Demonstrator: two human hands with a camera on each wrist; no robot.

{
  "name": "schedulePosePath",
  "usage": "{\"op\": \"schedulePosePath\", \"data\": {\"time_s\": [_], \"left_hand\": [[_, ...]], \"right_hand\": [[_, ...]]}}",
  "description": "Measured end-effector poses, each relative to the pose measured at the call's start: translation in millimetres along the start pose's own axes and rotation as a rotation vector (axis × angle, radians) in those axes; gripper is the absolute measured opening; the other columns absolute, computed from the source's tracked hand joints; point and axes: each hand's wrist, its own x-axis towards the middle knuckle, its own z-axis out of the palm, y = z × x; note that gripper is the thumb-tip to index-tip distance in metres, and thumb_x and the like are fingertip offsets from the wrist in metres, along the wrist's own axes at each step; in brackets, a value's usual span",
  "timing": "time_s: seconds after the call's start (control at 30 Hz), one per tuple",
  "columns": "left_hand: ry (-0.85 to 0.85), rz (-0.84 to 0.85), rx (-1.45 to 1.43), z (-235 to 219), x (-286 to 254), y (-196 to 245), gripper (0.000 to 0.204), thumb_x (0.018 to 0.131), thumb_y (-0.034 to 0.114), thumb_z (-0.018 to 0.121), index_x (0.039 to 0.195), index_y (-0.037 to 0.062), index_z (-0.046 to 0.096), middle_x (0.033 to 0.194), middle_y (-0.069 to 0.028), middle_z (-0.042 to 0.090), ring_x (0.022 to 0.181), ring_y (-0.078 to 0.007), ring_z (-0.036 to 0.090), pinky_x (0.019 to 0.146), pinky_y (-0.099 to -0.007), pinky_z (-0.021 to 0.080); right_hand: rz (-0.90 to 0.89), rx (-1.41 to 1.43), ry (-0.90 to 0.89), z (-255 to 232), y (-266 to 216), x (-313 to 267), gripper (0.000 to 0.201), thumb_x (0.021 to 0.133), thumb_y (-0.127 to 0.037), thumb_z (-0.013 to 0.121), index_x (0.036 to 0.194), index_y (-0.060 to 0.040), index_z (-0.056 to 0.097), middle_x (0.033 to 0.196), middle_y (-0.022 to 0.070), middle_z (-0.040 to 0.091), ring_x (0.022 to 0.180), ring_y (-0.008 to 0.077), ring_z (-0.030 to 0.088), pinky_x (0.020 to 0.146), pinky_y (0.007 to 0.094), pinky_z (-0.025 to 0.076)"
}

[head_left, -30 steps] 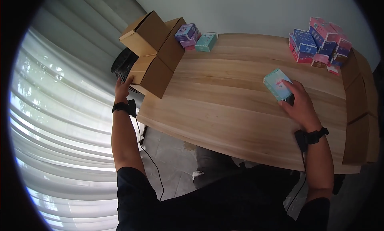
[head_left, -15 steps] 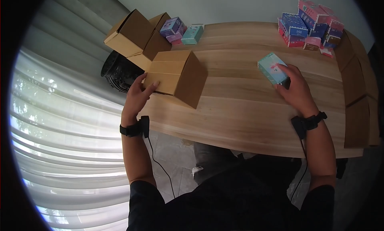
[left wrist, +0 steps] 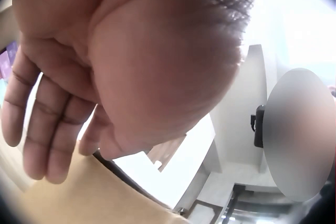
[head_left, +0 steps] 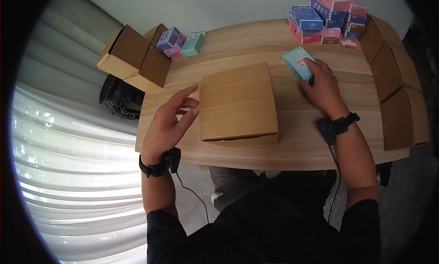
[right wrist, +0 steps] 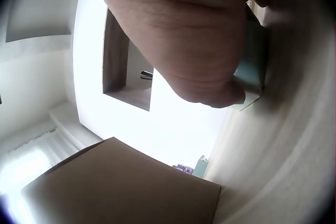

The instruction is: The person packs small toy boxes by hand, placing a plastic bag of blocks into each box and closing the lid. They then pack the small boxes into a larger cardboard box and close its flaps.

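A cardboard box [head_left: 238, 104] rests on the table in front of the body, a narrow dark gap along its near top edge. Just off its left side is my left hand [head_left: 168, 120], fingers loosely extended and holding nothing; in the left wrist view those fingers [left wrist: 39, 129] hang above the cardboard. My right hand [head_left: 323, 85] grips a small mint-green box [head_left: 298, 62] with a pink print, thumb on the near side and fingers over the top. The right wrist view shows part of that mint box [right wrist: 253, 61] behind the thumb, low over the tabletop.
Brown cartons [head_left: 125, 51] stand at the table's left edge, beside purple boxes [head_left: 170, 40] and another mint box [head_left: 193, 44]. Pink and blue boxes [head_left: 307, 18] are piled at the back right. More cartons [head_left: 401, 117] line the right edge. A black stand [head_left: 120, 98] is at the left.
The left hand brought the cardboard box from the left edge to the table's middle, turned it and let go. The right hand kept its grip on the mint box.
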Motion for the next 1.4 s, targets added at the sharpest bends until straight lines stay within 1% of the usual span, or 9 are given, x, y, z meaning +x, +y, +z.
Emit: {"op": "schedulePosePath", "data": {"time_s": [0.13, 0.27, 0.53, 0.87, 1.03, 1.23, 1.27, 1.33, 1.4], "left_hand": [[0.081, 0.188, 0.187, 3.1, 11.6, 9.6, 0.049, 0.095, 0.002, 0.072, 0.143, 0.0095, 0.063, 0.123, -0.0117, 0.072, 0.109, -0.0222, 0.068, 0.095, -0.0339, 0.054], [0.023, 0.338, 0.257, 3.4, 18.1, 8.1, 0.048, 0.095, -0.001, 0.070, 0.142, 0.0110, 0.066, 0.137, -0.0156, 0.065, 0.113, -0.0254, 0.066, 0.096, -0.0361, 0.054], [-0.049, 0.316, 0.102, 11.9, 22.6, -4.4, 0.040, 0.100, 0.001, 0.064, 0.139, 0.0097, 0.068, 0.150, -0.0208, 0.055, 0.132, -0.0329, 0.060, 0.107, -0.0372, 0.049], [0.012, 0.307, -0.291, 20.3, 39.4, -29.1, 0.035, 0.110, 0.012, 0.055, 0.143, 0.0009, 0.058, 0.154, -0.0212, 0.052, 0.140, -0.0263, 0.052, 0.114, -0.0388, 0.044], [-0.093, 0.319, -0.300, 17.0, 27.9, -7.9, 0.045, 0.099, -0.008, 0.051, 0.141, 0.0014, 0.064, 0.156, -0.0229, 0.050, 0.144, -0.0297, 0.049, 0.118, -0.0381, 0.039], [-0.201, 0.319, -0.098, 14.3, 18.1, -3.1, 0.069, 0.079, -0.018, 0.041, 0.139, 0.0033, 0.068, 0.158, -0.0250, 0.047, 0.151, -0.0362, 0.043, 0.122, -0.0406, 0.032], [-0.210, 0.305, -0.109, 15.7, 17.1, -4.3, 0.070, 0.078, -0.018, 0.041, 0.139, 0.0037, 0.068, 0.159, -0.0254, 0.046, 0.152, -0.0370, 0.041, 0.122, -0.0413, 0.030], [-0.225, 0.293, -0.132, 15.0, 16.4, -9.2, 0.061, 0.084, -0.012, 0.051, 0.140, 0.0031, 0.068, 0.161, -0.0258, 0.044, 0.153, -0.0377, 0.040, 0.123, -0.0424, 0.028], [-0.254, 0.298, -0.182, 13.1, 17.2, -10.8, 0.053, 0.088, -0.003, 0.060, 0.141, 0.0023, 0.067, 0.163, -0.0259, 0.042, 0.153, -0.0381, 0.038, 0.124, -0.0434, 0.027]], "right_hand": [[-0.142, 0.031, 0.158, -5.6, -6.3, 5.1, 0.056, 0.082, -0.017, 0.083, 0.134, -0.0060, 0.065, 0.135, 0.0191, 0.062, 0.121, 0.0401, 0.061, 0.102, 0.0464, 0.052], [-0.168, 0.339, 0.030, -24.1, -29.3, 7.4, 0.052, 0.085, -0.009, 0.080, 0.134, -0.0053, 0.064, 0.140, 0.0186, 0.060, 0.127, 0.0379, 0.060, 0.105, 0.0425, 0.052], [-0.248, 0.806, -0.293, -25.3, -58.0, -6.6, 0.076, 0.086, 0.004, 0.072, 0.156, -0.0132, 0.047, 0.147, 0.0139, 0.058, 0.128, 0.0304, 0.062, 0.108, 0.0416, 0.051], [-0.162, 0.804, -0.420, -22.1, -59.0, -14.9, 0.075, 0.089, 0.005, 0.066, 0.159, -0.0136, 0.043, 0.145, 0.0110, 0.059, 0.122, 0.0248, 0.062, 0.103, 0.0376, 0.052], [-0.078, 1.027, -0.507, -29.6, -64.6, -12.9, 0.078, 0.094, 0.005, 0.062, 0.164, -0.0147, 0.035, 0.152, 0.0109, 0.052, 0.131, 0.0224, 0.055, 0.106, 0.0370, 0.051], [-0.099, 1.316, -0.585, -34.3, -65.0, -11.6, 0.072, 0.103, -0.015, 0.064, 0.166, -0.0113, 0.029, 0.164, 0.0124, 0.038, 0.152, 0.0267, 0.036, 0.119, 0.0417, 0.042], [-0.080, 1.300, -0.591, -33.6, -66.6, -12.1, 0.077, 0.102, -0.029, 0.063, 0.166, -0.0092, 0.027, 0.165, 0.0132, 0.037, 0.154, 0.0273, 0.034, 0.121, 0.0421, 0.037], [-0.045, 1.265, -0.600, -31.8, -70.2, -12.5, 0.095, 0.098, -0.058, 0.063, 0.167, -0.0050, 0.024, 0.168, 0.0147, 0.034, 0.156, 0.0284, 0.030, 0.125, 0.0428, 0.027], [-0.023, 1.343, -0.621, -28.3, -68.3, -12.6, 0.094, 0.098, -0.053, 0.064, 0.167, -0.0039, 0.023, 0.168, 0.0145, 0.033, 0.157, 0.0284, 0.029, 0.126, 0.0428, 0.023]]}}
